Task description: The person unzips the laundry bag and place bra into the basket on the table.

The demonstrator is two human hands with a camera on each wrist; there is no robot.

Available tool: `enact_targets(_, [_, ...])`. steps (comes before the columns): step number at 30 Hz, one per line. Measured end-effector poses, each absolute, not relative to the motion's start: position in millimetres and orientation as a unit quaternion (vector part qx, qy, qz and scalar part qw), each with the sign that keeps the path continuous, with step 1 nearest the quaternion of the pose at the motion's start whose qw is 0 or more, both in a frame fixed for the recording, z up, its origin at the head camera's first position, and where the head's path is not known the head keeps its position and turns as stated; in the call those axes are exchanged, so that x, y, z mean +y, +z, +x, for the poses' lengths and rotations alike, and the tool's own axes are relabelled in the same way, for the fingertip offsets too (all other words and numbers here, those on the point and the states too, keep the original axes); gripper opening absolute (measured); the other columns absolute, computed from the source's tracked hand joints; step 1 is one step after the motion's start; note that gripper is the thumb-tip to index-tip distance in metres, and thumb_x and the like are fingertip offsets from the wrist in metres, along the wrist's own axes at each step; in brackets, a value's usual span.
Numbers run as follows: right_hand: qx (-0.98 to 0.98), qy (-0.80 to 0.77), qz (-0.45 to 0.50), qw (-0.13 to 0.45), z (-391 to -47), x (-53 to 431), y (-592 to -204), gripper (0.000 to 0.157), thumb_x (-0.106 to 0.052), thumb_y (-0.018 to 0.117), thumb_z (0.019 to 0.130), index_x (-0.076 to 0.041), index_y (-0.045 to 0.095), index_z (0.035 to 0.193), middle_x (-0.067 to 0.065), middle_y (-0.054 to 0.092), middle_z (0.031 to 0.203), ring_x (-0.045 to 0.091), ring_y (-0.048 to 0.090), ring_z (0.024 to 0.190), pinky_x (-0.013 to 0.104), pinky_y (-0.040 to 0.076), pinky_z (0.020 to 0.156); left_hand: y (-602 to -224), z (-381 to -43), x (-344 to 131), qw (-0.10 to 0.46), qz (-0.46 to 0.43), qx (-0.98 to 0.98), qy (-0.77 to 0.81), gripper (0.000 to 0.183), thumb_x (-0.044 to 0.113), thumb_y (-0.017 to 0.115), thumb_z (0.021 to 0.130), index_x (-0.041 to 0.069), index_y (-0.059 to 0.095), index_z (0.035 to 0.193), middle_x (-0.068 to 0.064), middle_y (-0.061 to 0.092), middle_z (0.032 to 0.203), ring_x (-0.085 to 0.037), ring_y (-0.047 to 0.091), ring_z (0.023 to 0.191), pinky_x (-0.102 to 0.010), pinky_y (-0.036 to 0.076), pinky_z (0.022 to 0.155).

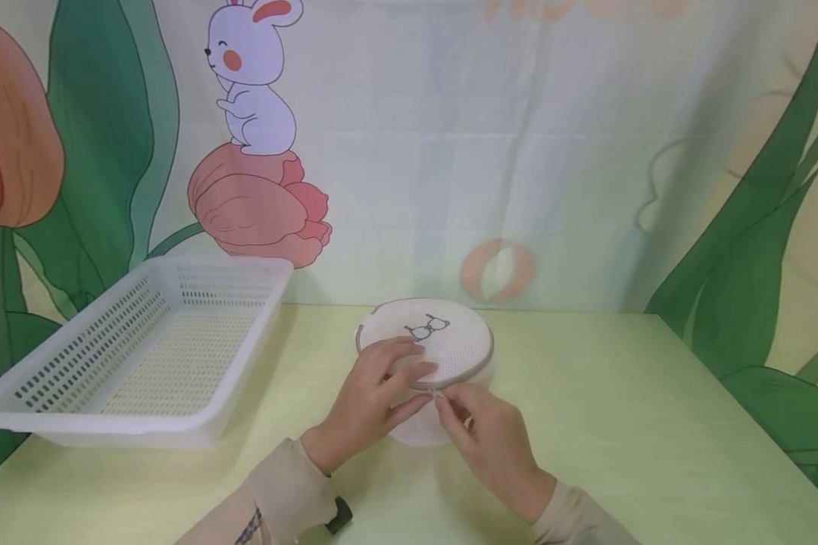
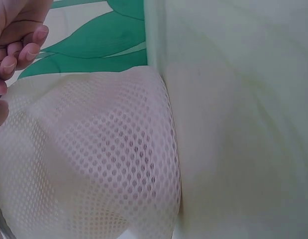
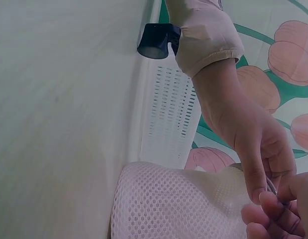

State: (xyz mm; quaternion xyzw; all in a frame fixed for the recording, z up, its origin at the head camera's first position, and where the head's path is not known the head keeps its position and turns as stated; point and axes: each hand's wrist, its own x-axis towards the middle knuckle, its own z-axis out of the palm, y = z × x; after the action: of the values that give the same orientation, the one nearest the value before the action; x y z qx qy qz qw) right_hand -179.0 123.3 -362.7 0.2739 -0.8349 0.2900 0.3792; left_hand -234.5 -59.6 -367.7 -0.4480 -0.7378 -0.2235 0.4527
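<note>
Backdrop [image 1: 395,151]: printed cloth along far side; white rabbit [image 1: 255,83] on pink tulip [image 1: 245,200] far left, green leaves both sides.
Bench [image 1: 620,416]: pale yellow-green, carries basket and bag.
Basket [image 1: 136,421]: white plastic, slotted walls, left side of bench, well apart from bag.
Mesh bag [image 1: 463,350]: white, round, standing upright mid-bench, right of basket; grey-brown trim [image 1: 477,370] round top edge, both hands at its near rim.
Sleeves [image 1: 289,492]: beige, one per arm, coming in from near side.
Left hand [image 1: 371,393]: partly closed, fingertips on bag top, thumb just under near rim, gripping the rim between.
Right hand [image 1: 494,439]: fingers curled, thumb and fingertips pinching a small bit of the bag at near rim, right beside left thumb; exact part too small to tell.
Glasses print [image 1: 428,328]: dark outline on bag top, far of left fingertips.
Black piece [image 1: 341,516]: by left cuff, near edge of view.
</note>
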Motion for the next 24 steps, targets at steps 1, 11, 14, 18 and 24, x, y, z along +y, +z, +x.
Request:
enact_targets(1, [-0.834,0.29,0.276,0.379,-178.6,122.9,-362.9,0.009,-0.005,0.07,0.079,-0.011,0.063,0.08,-0.005,0.064,0.067,-0.002,0.056,0.06,0.006,0.042,0.054,-368.1,-234.7,-59.3,0.455,-0.448,-0.736,-0.224,0.031,0.026,0.074,0.083,0.012,0.064,0.109,-0.01,0.062,0.118,-0.028,0.056,0.115,-0.041,0.045,0.102])
enact_targets(11, [-0.832,0.288,0.286,0.378,-177.5,119.3,-366.2,0.008,-0.007,0.069,0.081,-0.011,0.062,0.08,-0.005,0.063,0.068,-0.002,0.056,0.06,0.007,0.043,0.053,-371.1,-235.7,-58.6,0.458,-0.452,-0.733,-0.222,0.027,0.023,0.073,0.081,0.013,0.066,0.106,-0.011,0.062,0.117,-0.028,0.057,0.114,-0.041,0.046,0.101])
enact_targets(14, [-0.831,0.289,0.289,0.377,-177.4,118.8,-367.2,0.008,-0.007,0.069,0.081,-0.011,0.062,0.08,-0.005,0.063,0.068,-0.001,0.056,0.06,0.005,0.042,0.053,-371.6,-236.0,-59.2,0.457,-0.453,-0.733,-0.222,0.026,0.023,0.072,0.081,0.013,0.066,0.104,-0.011,0.062,0.117,-0.027,0.057,0.114,-0.041,0.046,0.101])
enact_targets(18, [-0.831,0.29,0.291,0.375,-177.2,118.4,-368.4,0.008,-0.006,0.069,0.081,-0.011,0.062,0.08,-0.005,0.062,0.068,-0.001,0.056,0.06,0.005,0.041,0.053,-372.8,-236.1,-60.3,0.454,-0.453,-0.735,-0.221,0.025,0.023,0.071,0.081,0.013,0.066,0.104,-0.011,0.061,0.117,-0.027,0.057,0.115,-0.041,0.045,0.102])
enact_targets(24, [-0.829,0.292,0.293,0.376,-177.6,117.9,-369.1,0.009,-0.006,0.069,0.081,-0.011,0.062,0.079,-0.006,0.062,0.067,-0.003,0.054,0.059,0.005,0.04,0.053,-375.1,-238.4,-62.8,0.454,-0.459,-0.73,-0.225,0.022,0.027,0.067,0.088,0.013,0.066,0.104,-0.012,0.061,0.118,-0.028,0.056,0.116,-0.041,0.044,0.103])
